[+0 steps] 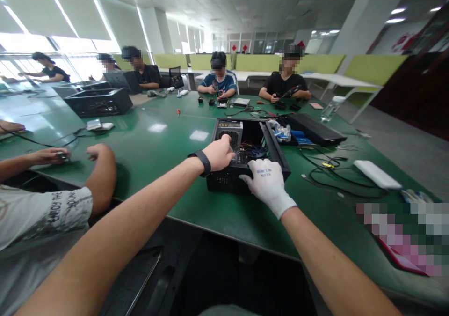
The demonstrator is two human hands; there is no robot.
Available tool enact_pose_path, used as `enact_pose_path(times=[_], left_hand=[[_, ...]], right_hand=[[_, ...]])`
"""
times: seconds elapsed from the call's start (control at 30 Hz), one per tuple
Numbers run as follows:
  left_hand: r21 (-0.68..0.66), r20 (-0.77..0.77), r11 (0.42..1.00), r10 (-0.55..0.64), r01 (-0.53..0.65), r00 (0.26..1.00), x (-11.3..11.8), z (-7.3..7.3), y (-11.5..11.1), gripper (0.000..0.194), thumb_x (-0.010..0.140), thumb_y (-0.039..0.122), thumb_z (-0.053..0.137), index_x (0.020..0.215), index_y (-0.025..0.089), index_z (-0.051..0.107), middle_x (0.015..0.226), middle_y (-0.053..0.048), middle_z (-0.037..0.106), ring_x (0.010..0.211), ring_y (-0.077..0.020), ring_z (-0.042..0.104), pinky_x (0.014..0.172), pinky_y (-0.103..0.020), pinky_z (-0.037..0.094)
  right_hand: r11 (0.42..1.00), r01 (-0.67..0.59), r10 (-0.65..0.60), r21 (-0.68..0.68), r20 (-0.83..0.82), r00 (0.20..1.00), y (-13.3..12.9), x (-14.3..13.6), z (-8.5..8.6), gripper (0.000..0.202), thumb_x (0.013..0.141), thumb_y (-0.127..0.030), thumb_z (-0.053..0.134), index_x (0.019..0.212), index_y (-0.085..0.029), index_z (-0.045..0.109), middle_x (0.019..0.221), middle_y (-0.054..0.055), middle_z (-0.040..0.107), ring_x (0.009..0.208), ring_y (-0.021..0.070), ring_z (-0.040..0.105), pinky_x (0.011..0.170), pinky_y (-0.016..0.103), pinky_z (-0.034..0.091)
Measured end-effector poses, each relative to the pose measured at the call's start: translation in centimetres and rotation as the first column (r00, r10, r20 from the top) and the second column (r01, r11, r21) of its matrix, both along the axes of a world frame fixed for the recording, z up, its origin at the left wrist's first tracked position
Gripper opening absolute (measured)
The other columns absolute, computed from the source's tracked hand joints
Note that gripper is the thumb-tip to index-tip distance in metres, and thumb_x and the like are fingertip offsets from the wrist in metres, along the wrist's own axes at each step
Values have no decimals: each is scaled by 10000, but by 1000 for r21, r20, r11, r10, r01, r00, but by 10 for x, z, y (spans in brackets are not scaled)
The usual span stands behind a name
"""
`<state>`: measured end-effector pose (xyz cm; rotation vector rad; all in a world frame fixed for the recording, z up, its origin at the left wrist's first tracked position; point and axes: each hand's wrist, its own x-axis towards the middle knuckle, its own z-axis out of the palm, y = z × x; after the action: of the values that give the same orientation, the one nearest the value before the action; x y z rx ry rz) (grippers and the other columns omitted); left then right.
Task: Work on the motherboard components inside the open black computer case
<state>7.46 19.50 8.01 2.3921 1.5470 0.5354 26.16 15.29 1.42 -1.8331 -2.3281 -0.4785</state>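
An open black computer case [249, 180] lies on the green table in front of me. Inside its left part sits a power supply [231, 128] with a fan grille; wires and a round dark fan [256, 152] show beside it. My left hand [220, 153], bare with a dark wristband [202, 162], has its fingers bent against the near end of the power supply; the fingertips are partly hidden. My right hand [264, 180], in a white glove, is closed over the near top edge of the case, thumb outside.
Right of the case lie a black panel [314, 128], gloves [280, 131], black cables [322, 175] and a white box [377, 174]. A bottle [332, 109] stands farther back. A co-worker's arm [101, 171] rests at left; other people sit across the table [157, 152].
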Motion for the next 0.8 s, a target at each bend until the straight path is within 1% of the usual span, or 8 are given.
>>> enact_pose_path(times=[0.13, 0.2, 0.27, 0.37, 0.47, 0.6, 0.7, 0.8], left_hand=[[-20, -263, 1000, -16, 12, 965, 20, -6, 9, 439, 824, 273, 630, 1214, 80, 575, 1078, -178, 702, 1008, -268, 661, 864, -336, 498], [-47, -386, 998, -54, 38, 921, 31, -9, 14, 415, 795, 267, 665, 1172, 96, 642, 1130, -176, 697, 1070, -276, 647, 910, -328, 492], [-111, -494, 992, -101, 53, 864, 42, -12, 18, 423, 759, 242, 694, 1159, 106, 679, 1157, -172, 696, 1091, -285, 643, 927, -328, 496], [-204, -601, 979, -146, 26, 786, 57, -18, 23, 468, 696, 199, 727, 1157, 124, 705, 1152, -161, 707, 1062, -288, 659, 907, -329, 520], [-264, -641, 964, -167, -11, 749, 66, -32, 28, 468, 617, 159, 754, 1083, 121, 741, 1074, -162, 732, 998, -284, 685, 856, -317, 547], [-295, -641, 954, -162, -46, 750, 70, -59, 33, 514, 508, 100, 795, 1021, 90, 756, 1049, -190, 733, 965, -297, 694, 821, -324, 566], [-322, -644, 944, -162, -72, 747, 69, -76, 37, 579, 446, 84, 824, 1021, 105, 761, 1066, -186, 731, 986, -302, 690, 832, -316, 566], [-308, -651, 948, -151, -78, 744, 65, -86, 44, 602, 459, 115, 828, 1057, 132, 757, 1063, -179, 733, 1001, -302, 690, 831, -304, 565]], right_hand=[[1000, -21, 21, -1, -5, 1000, -39, 3, 3, 395, 883, -579, 506, 1006, -217, 606, 972, 103, 643, 909, 260, 541, 716, 366, 274], [1000, -26, 26, -4, -11, 1000, -56, 3, 3, 369, 876, -566, 527, 981, -222, 608, 952, 94, 639, 900, 257, 539, 710, 369, 269], [1000, -27, 26, -9, -19, 999, -70, 3, 3, 353, 863, -560, 553, 956, -225, 611, 934, 90, 636, 892, 256, 537, 708, 373, 266], [999, -28, 28, -17, -28, 999, -91, 4, 2, 341, 847, -558, 581, 937, -231, 615, 916, 86, 634, 872, 254, 534, 702, 376, 264], [999, -36, 35, -24, -33, 999, -111, 5, 1, 330, 841, -557, 591, 931, -241, 616, 898, 77, 629, 852, 253, 530, 694, 374, 258], [998, -43, 40, -47, -53, 998, -133, 6, 0, 292, 821, -530, 628, 905, -251, 620, 852, 73, 619, 822, 252, 521, 670, 367, 235], [998, -45, 41, -51, -79, 996, -140, 6, 0, 281, 811, -521, 643, 890, -253, 613, 827, 69, 608, 799, 249, 509, 662, 369, 222], [998, -47, 43, -44, -92, 995, -140, 6, 0, 272, 805, -515, 654, 879, -258, 607, 805, 59, 597, 785, 248, 502, 655, 369, 208]])
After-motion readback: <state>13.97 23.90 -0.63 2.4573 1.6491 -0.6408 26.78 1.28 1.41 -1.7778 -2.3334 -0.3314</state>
